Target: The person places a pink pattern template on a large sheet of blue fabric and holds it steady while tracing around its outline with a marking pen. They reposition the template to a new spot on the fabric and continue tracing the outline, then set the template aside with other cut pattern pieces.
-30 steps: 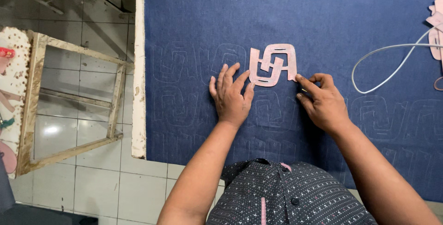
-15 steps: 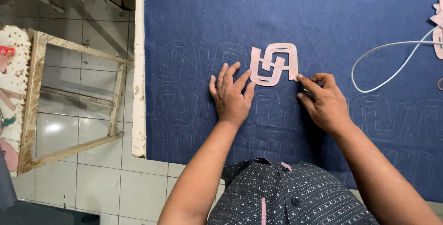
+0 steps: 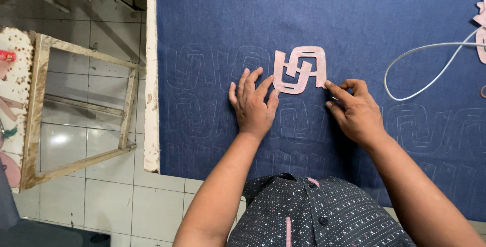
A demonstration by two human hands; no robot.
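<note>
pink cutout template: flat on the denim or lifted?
Flat. The pink interlocking-shape template lies flush on the blue denim fabric, left hand and right hand at its lower edges.

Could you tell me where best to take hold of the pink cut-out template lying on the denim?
Probably by its free top bar, from the far side: the pink template lies flat, and the left hand and right hand crowd its lower corners on the blue denim.

Matt blue denim cloth (image 3: 354,14), pale pink paper-like template (image 3: 299,70), rough wooden frame (image 3: 35,105), glossy floor tiles (image 3: 101,196)
</note>
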